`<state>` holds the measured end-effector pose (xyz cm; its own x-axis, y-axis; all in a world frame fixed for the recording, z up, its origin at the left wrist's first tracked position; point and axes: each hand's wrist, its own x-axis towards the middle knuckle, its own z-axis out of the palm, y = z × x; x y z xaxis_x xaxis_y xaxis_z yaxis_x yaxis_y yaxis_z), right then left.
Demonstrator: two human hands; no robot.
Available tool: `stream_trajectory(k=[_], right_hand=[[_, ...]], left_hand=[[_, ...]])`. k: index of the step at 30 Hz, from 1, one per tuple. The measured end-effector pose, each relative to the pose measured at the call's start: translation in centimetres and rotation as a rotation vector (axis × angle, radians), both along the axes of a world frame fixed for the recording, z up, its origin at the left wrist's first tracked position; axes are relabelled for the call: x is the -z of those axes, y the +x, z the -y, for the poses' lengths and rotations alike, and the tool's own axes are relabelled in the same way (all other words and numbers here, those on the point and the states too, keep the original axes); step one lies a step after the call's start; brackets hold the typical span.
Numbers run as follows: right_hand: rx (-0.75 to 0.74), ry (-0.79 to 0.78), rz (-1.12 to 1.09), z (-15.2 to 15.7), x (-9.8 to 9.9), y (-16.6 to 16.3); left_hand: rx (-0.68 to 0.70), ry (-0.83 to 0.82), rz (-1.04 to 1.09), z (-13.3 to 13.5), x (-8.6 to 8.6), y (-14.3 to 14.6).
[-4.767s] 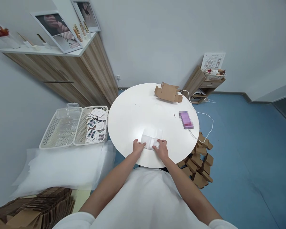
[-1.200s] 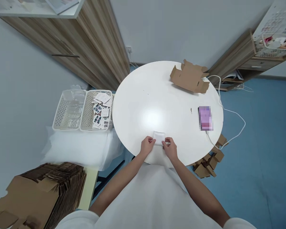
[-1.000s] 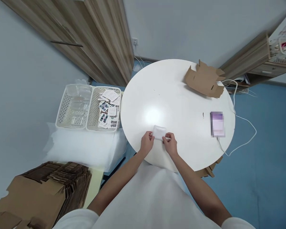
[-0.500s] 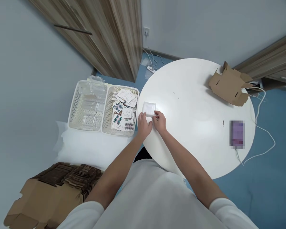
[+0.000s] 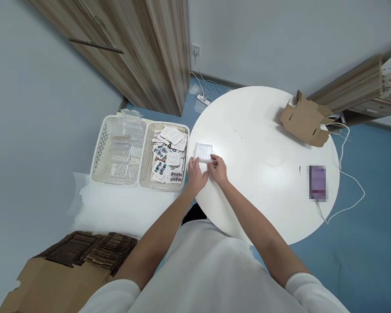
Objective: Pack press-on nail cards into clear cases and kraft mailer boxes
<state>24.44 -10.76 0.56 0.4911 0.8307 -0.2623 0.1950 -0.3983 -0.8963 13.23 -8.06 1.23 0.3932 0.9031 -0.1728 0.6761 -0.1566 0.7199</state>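
Note:
A small, square white packet (image 5: 203,152), which looks wrapped in thin foam or film, lies flat at the left edge of the round white table (image 5: 273,130). My left hand (image 5: 196,174) rests at its near left edge, fingertips touching it and the thumb held apart. At the packet's near right corner, my right hand (image 5: 218,168) has its fingers closed in a pinch on the edge. What is inside the wrapping is hidden.
Left of the table, one white basket (image 5: 144,161) holds cards with press-on nails, another (image 5: 97,152) clear plastic boxes. White foam sheets (image 5: 117,208) and flat cardboard boxes (image 5: 61,282) lie nearer. An open cardboard box (image 5: 304,121) and a blurred purple device (image 5: 318,183) with a cable sit right.
The view has shifted slightly, so everything sits a little lower or further left. Both hands stay at the packet, with hardly any movement.

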Motion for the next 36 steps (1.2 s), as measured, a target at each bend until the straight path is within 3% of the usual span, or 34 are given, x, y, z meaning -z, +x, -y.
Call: stream_trajectory(k=[10, 18, 22, 28, 33, 36], right_hand=[[0.002, -0.029, 0.025, 2.9, -1.7, 0.3], [0.015, -0.094, 0.015, 11.8, -2.6, 2.0], [-0.056, -0.089, 0.003, 15.5, -1.9, 2.4], [-0.429, -0.068, 0.006, 16.4, -1.3, 0.2], [-0.815, 0.015, 0.018, 15.7, -2.3, -5.7], [-1.066, 0.038, 0.045, 15.5, -3.1, -9.6]], left_hand=[[-0.018, 0.022, 0.006, 1.1, -0.4, -0.7], [0.018, -0.007, 0.107, 5.4, -2.5, -0.7], [0.044, -0.128, 0.187, 8.4, -3.6, -2.2], [-0.126, -0.209, 0.1, 14.6, -5.9, -7.4], [-0.354, -0.178, 0.091, 19.8, -7.6, -13.6], [-0.532, -0.07, 0.02, 22.4, -7.9, -18.0]])
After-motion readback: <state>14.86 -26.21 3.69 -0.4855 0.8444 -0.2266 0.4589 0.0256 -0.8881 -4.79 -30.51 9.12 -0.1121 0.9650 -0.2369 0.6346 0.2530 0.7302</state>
